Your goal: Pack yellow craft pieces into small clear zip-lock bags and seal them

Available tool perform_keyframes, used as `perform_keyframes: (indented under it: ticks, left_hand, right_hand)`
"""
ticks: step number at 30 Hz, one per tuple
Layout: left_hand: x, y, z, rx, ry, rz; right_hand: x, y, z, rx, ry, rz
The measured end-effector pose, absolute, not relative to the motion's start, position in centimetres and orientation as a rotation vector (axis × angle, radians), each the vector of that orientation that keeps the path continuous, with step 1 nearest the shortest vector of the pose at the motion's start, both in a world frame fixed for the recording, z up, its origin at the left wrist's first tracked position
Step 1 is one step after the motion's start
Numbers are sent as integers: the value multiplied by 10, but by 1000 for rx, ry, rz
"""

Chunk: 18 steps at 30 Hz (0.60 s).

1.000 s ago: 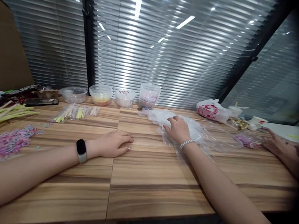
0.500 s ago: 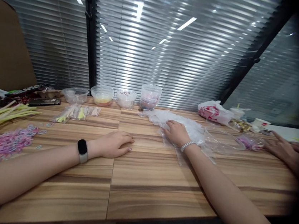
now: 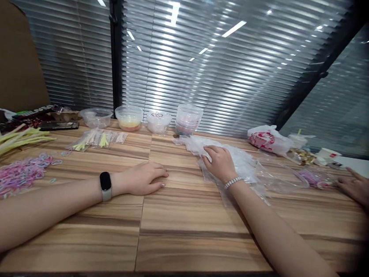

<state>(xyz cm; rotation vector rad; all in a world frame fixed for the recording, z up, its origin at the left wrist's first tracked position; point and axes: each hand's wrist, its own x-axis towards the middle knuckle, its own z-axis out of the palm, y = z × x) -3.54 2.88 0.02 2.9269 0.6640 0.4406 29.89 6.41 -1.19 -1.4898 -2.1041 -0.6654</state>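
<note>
My left hand (image 3: 145,178) lies flat on the wooden table with its fingers stretched out and nothing in it. A smartwatch (image 3: 105,186) is on that wrist. My right hand (image 3: 219,162) is over the near left part of a pile of clear plastic bags (image 3: 240,158). Its fingers are bent and the thumb stands apart from them, with no bag visibly gripped. Whether the fingertips press on the bags is hard to see. A pale coiled bracelet (image 3: 233,182) circles the right wrist.
Pink and purple small rings (image 3: 17,175) lie left, beside yellow strips (image 3: 7,145). Small filled bags (image 3: 98,139) lie before clear tubs (image 3: 129,118) and stacked tubs (image 3: 189,119) along the blinds. At right are a red-and-white bag (image 3: 267,139) and another person's hand (image 3: 359,187).
The view has shifted slightly, so things sit a little further right. My right hand's fingers are more arched, with the thumb more visible. My left hand rests in the same place.
</note>
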Motion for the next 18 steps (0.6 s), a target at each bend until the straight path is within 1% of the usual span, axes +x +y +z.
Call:
perform_keyframes:
  ticks: [5,8,14,18]
  left_hand:
    - [-35,29,-1,2940,684,422]
    - [-35,28,0,2941,681,422]
    - [-36,29,-1,2918,698,410]
    - [-37,30,-5,2840,863,489]
  right_hand:
    - [298,66,-12,-1331,-1889,-483]
    - [299,69,-13,-1311,-1766,-351]
    - [292,75,-14,-1265,-1468,214]
    - [270,64,-8,-1096,-1301,591]
